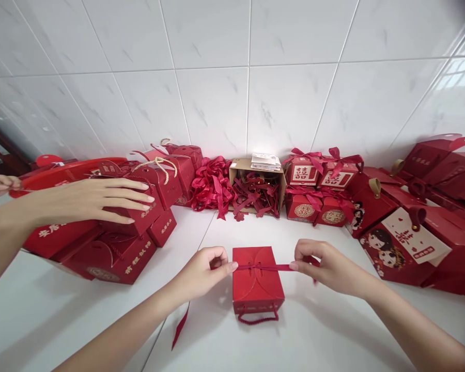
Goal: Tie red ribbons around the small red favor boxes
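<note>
A small red gift box point(251, 289) stands on the white tabletop before me, its rope handle point(258, 321) hanging at the near side. Across its top runs a dark red ribbon point(279, 267), crossed at the middle where the lid flaps meet. My left hand point(211, 268) pinches the ribbon at the box's left edge, and a loose tail dangles below that wrist. To the right of the box, my right hand point(320, 266) pinches the other end, with that stretch pulled straight.
Another person's hand point(101, 201) lies over stacked red boxes point(127, 258) at left. Along the tiled wall are a heap of ribbons point(214, 183), a cardboard box point(282, 188) of red straps, and ribbon-tied boxes point(304, 206). Larger red boxes point(395, 243) crowd the right.
</note>
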A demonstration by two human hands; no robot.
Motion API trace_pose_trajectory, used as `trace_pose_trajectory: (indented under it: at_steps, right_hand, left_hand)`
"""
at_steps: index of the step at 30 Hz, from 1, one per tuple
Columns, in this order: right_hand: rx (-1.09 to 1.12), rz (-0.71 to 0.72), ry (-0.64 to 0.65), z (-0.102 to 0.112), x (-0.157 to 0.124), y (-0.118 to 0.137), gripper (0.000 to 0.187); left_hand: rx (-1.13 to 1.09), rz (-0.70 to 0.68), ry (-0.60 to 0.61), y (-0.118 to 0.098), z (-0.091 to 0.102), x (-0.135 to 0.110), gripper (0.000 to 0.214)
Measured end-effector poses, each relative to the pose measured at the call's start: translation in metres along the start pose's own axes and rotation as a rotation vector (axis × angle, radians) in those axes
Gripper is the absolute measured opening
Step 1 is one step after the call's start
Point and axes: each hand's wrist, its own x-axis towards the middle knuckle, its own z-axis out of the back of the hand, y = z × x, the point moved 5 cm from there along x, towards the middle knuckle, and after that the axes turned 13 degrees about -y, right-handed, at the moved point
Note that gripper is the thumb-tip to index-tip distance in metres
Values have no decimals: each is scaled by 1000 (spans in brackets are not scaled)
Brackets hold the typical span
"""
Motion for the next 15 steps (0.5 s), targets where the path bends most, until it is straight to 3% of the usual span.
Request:
trace_pose_trajectory:
  at_steps: [3,5,8,12,15]
  right_hand:
    - [-41,39,16,7,3,-2,34]
    - [-10,17,108,5,3,-4,35]
    - [70,-40,227,-3,1,-3,39]
    - [215,-115,264,-19,-2,-3,42]
    - [361,-176,313,-30,-4,-6,42]
  left_hand:
    - [-4,15,43,2,1,0,37]
    - [0,15,48,1,2,-2,36]
    - [-53,75,100,5,-2,-5,37]
    - [-266,283,162,20,-11,-6,44]
    - [-295,257,207,23,-11,-5,42]
